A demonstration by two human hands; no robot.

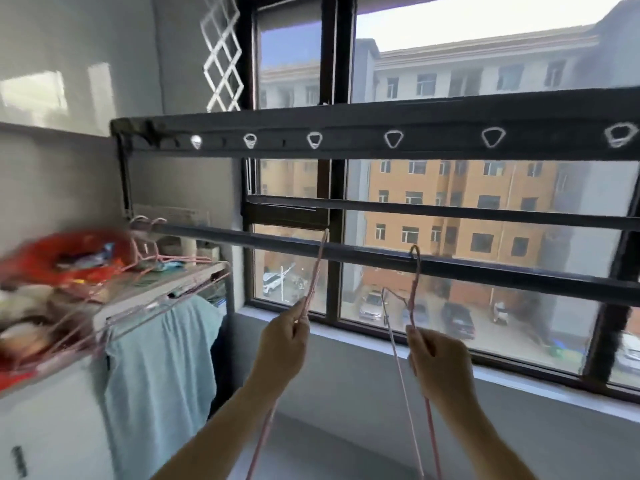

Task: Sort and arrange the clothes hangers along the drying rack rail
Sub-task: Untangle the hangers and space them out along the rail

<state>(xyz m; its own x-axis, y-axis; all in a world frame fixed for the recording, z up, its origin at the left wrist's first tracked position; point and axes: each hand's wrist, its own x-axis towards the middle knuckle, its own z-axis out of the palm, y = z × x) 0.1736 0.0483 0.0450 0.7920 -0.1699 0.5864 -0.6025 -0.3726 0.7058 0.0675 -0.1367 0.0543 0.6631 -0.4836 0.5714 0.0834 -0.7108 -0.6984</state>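
OK, your two pink hangers first. The left hanger (313,275) slants up w/ its hook tip at the lower rail (242,237); can't tell if it's hooked on. The right hanger (414,282) has its hook over that rail, further right. Your left hand (282,344) pinches the left hanger's wire between thumb and fingertips, just below the neck. Your right hand (440,365) is curled round the right hanger's wire, fist-like. A second thin hanger (394,344) runs down just beside that hand, its hook hanging free below the rail; can't tell if you're holding it too.

At the rail's left end, a bunch of pink hangers (152,251) is hooked on, bodies lying over a shelf top. Above the rail is a dark upper bar (346,126) w/ a row of triangular holes. Left side: a teal towel (159,375) draped under the shelf, and a red basin (69,251), blurred. Behind the rails is the window (334,188), w/ apt blocks and parked cars (372,304) outside.
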